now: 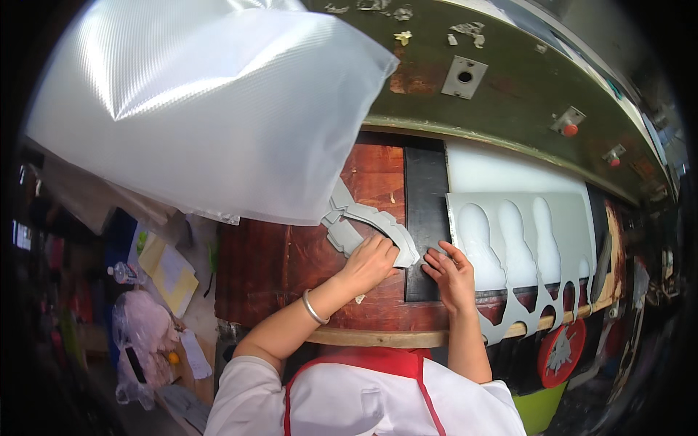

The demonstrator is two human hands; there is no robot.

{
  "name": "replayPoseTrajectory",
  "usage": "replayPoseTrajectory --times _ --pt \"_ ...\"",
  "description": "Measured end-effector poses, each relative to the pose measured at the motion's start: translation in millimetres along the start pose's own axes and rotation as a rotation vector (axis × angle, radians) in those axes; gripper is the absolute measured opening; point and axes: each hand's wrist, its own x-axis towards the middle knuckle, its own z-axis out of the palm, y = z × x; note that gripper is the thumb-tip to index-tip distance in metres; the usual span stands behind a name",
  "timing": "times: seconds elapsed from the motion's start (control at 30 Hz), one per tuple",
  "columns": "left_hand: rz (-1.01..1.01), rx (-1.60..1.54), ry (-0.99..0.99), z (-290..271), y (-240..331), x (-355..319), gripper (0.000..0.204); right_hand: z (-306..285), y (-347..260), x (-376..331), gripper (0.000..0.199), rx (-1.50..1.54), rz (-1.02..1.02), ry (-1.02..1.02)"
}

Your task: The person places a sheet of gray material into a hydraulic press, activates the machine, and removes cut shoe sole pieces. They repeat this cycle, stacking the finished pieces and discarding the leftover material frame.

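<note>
Flat grey cut-out pieces (376,219) lie in a curved, overlapping row on the reddish-brown wooden table. My left hand (372,261), with a silver bangle at the wrist, bends its fingers over the near edge of these pieces and grips there; its fingertips are partly hidden. To its right, above the black strip (425,218), my right hand (452,277) has its fingers loosely curled and apart, with nothing visible in them. Just beyond that hand, a grey sheet (523,206) with several rounded cut-out holes rests on a white board (502,167), its ragged near edge overhanging the table.
A large translucent plastic sheet (218,123) hangs over the far left. Behind the table runs a green machine beam (509,94) with a red button (570,129). A red round container (564,354) holding grey scraps stands at the near right. Papers (171,272) and plastic-wrapped things (142,327) lie at left.
</note>
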Motion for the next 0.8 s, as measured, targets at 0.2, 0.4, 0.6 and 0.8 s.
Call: replayPoseTrajectory --times 0.2,0.4,0.6,0.8 --pt "-0.027 -0.034 -0.151 -11 -4 15 0.031 -10 -3 5 0.032 0.011 -0.032 -0.110" --pt "-0.223 -0.557 0.204 -98 -9 0 0.038 12 -26 8 0.025 -0.177 -0.230 -0.106" --pt "-0.367 -0.655 0.496 -187 21 -49 0.024 103 -37 0 0.048 -0.636 -0.674 -0.594" --pt "-0.269 -0.694 0.666 -230 61 -114 0.018 178 -3 -34 0.085 -0.660 -0.545 -1.037"
